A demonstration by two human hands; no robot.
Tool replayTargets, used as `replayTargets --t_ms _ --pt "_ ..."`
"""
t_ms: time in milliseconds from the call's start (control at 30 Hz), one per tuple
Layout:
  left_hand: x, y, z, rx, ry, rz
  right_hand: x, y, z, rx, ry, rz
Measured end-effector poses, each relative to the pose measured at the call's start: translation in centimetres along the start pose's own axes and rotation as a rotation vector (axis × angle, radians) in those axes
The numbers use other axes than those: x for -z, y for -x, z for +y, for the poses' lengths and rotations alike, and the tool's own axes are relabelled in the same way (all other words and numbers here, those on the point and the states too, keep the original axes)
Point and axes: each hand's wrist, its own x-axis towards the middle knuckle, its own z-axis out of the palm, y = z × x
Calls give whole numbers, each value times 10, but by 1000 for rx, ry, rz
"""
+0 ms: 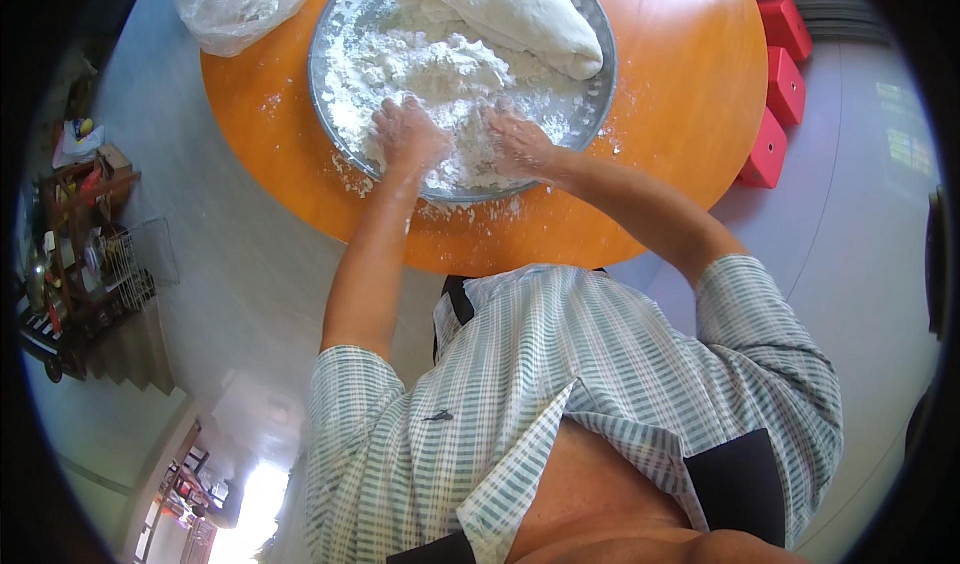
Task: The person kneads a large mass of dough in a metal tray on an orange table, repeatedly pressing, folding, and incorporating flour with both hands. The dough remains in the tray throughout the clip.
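Note:
A wide round metal tray (315, 88) holds loose white flour (450, 61) and a long, smooth lump of dough (510, 13) along its far right side. My left hand (411, 138) rests in the flour near the tray's front left, palm down, fingers a little apart. Opposite it, my right hand (521, 142) is in the flour at the front, with its fingertips partly hidden by powder. Crumbly flour is heaped between and beyond the two hands. Both hands are dusted white, and neither grips the dough.
The tray stands on a round orange table (675, 114) with flour spilled around its rim. A clear plastic bag (247, 9) with white powder lies at the far left. Red stools (766, 148) are by the right edge; a cluttered wooden rack (75, 211) stands left.

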Motion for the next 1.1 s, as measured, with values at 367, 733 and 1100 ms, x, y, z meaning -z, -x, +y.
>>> replayTargets --t_ms 367,733,1100 --pt "47 -54 -18 -256 -98 103 42 -65 -49 -292 -399 -147" --pt "21 -146 -32 -291 -252 117 8 -10 0 -523 -167 -142" --pt "28 -11 -21 -130 80 37 50 -31 -22 -448 -320 -443"
